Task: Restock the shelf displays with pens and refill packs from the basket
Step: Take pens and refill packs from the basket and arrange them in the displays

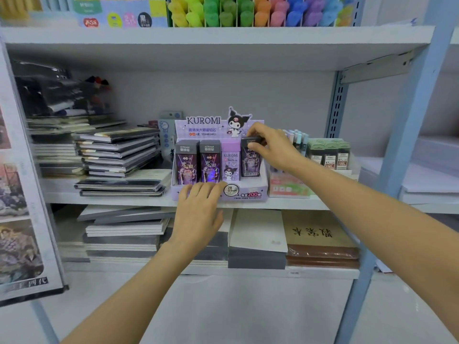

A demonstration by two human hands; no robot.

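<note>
1. From the head view, the right grip (270, 147) is pinching the grey cap end of a dark refill pack (250, 162). The thumb is sitting on the front face and the fingers are curling over the top.
2. That pack is standing upright at the right end of the row inside the Kuromi display box (248, 193). It is showing just beside a lilac refill pack (231, 163). Whether its base is fully seated, I cannot tell.
3. The left grip (198, 209) is lying spread and flat, holding nothing. Its fingers (198, 189) are resting over the front lip of the display box at the left side.
4. Two more dark purple packs (197, 162) are standing side by side at the left of the row, touching each other, just behind those fingers.
5. The display box is sitting at the front edge of the middle shelf (111, 199), its printed header card rising behind the row.
6. Left of the box, stacks of notebooks (119, 151) are piling up on the same shelf.
7. Right of the box, green-topped refill packs (327, 155) are standing in another tray, just behind the right forearm.
8. Up above, coloured highlighters (248, 13) are filling the top shelf in rows.
9. Down below, flat books including a brown-covered one (320, 235) are lying on the lower shelf.
</note>
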